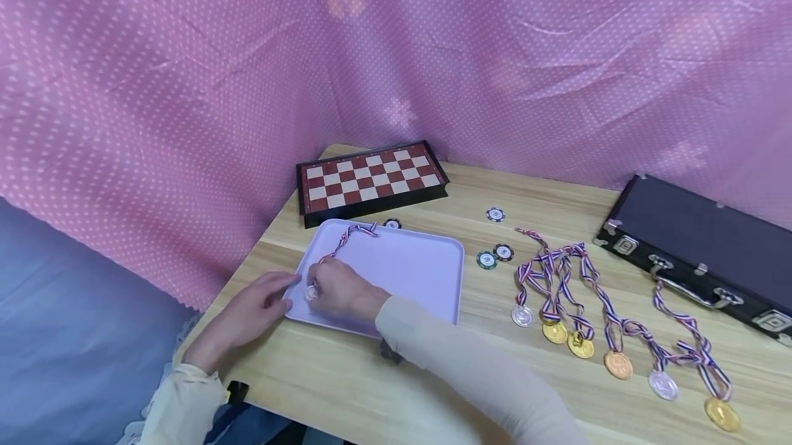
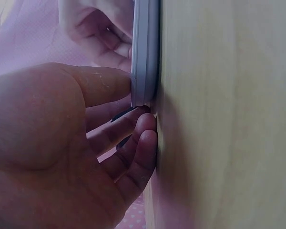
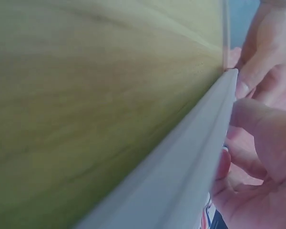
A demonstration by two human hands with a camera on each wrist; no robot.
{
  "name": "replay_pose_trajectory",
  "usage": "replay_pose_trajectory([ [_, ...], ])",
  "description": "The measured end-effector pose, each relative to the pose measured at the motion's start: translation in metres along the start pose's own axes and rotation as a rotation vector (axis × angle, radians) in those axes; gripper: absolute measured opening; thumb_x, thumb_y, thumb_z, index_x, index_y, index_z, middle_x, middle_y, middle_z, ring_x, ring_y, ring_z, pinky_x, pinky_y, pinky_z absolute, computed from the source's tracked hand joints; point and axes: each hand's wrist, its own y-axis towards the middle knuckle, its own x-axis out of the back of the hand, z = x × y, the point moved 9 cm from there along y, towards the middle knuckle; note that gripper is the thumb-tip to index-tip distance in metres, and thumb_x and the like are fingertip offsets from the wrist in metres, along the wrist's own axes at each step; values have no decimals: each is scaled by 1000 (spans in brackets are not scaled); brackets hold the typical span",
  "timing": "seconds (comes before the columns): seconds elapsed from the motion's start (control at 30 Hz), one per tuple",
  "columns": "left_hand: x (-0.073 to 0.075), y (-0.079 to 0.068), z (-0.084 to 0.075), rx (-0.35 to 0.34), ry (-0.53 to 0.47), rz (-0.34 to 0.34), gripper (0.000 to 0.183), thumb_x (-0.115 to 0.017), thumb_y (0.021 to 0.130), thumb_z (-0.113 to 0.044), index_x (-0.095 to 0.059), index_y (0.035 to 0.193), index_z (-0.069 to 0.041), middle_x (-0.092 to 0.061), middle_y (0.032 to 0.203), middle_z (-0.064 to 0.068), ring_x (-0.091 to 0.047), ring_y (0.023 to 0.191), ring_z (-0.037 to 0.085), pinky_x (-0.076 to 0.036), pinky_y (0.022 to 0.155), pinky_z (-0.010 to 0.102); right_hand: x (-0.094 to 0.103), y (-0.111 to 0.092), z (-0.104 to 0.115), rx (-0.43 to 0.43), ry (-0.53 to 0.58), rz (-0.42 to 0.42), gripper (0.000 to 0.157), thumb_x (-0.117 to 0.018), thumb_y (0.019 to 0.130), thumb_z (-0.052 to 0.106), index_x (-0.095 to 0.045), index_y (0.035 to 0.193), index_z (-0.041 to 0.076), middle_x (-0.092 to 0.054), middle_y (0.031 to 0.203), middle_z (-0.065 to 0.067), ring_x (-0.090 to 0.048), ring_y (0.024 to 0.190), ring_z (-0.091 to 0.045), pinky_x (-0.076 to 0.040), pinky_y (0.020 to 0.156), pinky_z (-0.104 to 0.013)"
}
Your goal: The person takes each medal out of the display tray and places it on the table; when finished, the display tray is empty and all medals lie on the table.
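A pale lavender tray lies on the wooden table. Over its left part, my right hand has its fingers curled at a silver medal, which is partly hidden by them. The medal's striped ribbon runs from the hand toward the tray's far side. My left hand holds the tray's near left edge. In the left wrist view the left thumb touches the rim, while the other fingers bend in at the outer side, close to the tabletop. The right wrist view shows both hands close together beyond the tray wall.
Several medals with tangled striped ribbons lie right of the tray. Poker chips are scattered between. A folded checkerboard case stands behind the tray. A black hard case is at far right. The table's near edge runs below the hands.
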Motion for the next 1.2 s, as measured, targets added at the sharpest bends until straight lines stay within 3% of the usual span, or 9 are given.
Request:
replay_pose_trajectory([
  [0.3, 2, 0, -5, -43, 8, -15, 47, -59, 96, -19, -51, 142, -16, -50, 145, 12, -48, 132, 36, -40, 109, 58, 13, -22, -12, 36, 83, -10, 27, -73, 80, 24, -64, 106, 22, -58, 96, 12, -54, 92, -4, -50, 86, -18],
  [0.53, 1, 1, -2, -21, 18, -4, 47, -59, 96, -21, -50, 143, -18, -48, 146, 13, -48, 132, 37, -40, 108, 59, 27, -34, -26, 59, 182, -25, 22, -73, 82, 21, -64, 102, 18, -65, 91, 7, -58, 86, -5, -49, 79, -14],
  [0.83, -1, 3, -4, -12, 26, 8, 48, -58, 97, -20, -49, 144, -17, -47, 147, 15, -47, 133, 39, -40, 109, 60, 56, -54, -63, -32, 375, -74, 24, -75, 82, 19, -66, 103, 18, -65, 92, 4, -59, 83, -7, -53, 75, -16],
  [1.03, -3, 4, 0, 1, 36, 20, 50, -57, 97, -21, -47, 146, -18, -45, 149, 14, -44, 135, 40, -38, 110, 61, 91, -74, -83, -59, 412, -127, 25, -73, 81, 12, -67, 106, 14, -65, 95, -1, -61, 87, -10, -55, 78, -20],
  [1.2, -4, 5, 0, -10, 38, 21, 50, -58, 97, -20, -47, 146, -17, -45, 148, 14, -43, 136, 40, -37, 111, 61, 153, -95, -104, -81, 348, -191, 28, -72, 82, 11, -65, 110, 9, -66, 95, -3, -63, 86, -15, -58, 74, -24],
])
